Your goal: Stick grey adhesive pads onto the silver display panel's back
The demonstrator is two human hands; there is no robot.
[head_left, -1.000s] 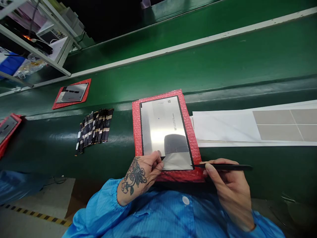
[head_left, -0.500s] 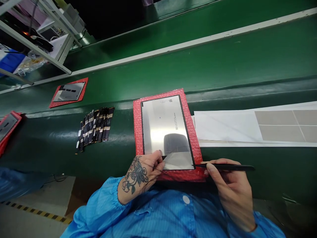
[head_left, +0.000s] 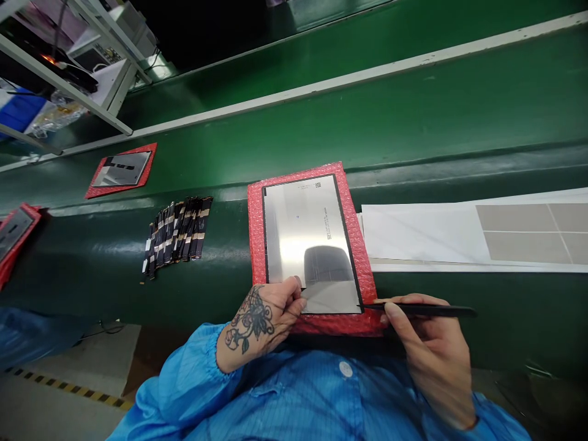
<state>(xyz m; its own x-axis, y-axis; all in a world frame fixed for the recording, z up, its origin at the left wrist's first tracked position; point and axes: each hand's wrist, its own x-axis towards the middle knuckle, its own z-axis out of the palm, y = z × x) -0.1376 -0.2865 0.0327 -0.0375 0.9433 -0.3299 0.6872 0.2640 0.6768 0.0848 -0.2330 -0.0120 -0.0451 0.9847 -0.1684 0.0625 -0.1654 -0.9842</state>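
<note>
Left hand [head_left: 261, 321], fingertips [head_left: 294, 293] pinched on lifted film corner [head_left: 328, 298] of silver display panel [head_left: 303, 233]; right hand [head_left: 432, 349], fingers curled closed around black tweezers [head_left: 427, 310], tip at panel edge

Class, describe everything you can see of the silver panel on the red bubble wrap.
The panel is a rectangle with a mirror-like silver back and narrow black border. A small QR code and a line of printed text sit near its right edge. It lies flat on a red bubble-wrap pad. A paler matte band crosses its near end, where the left hand's fingers rest; the tip of a slim black tool in the right hand meets its near right corner.
</note>
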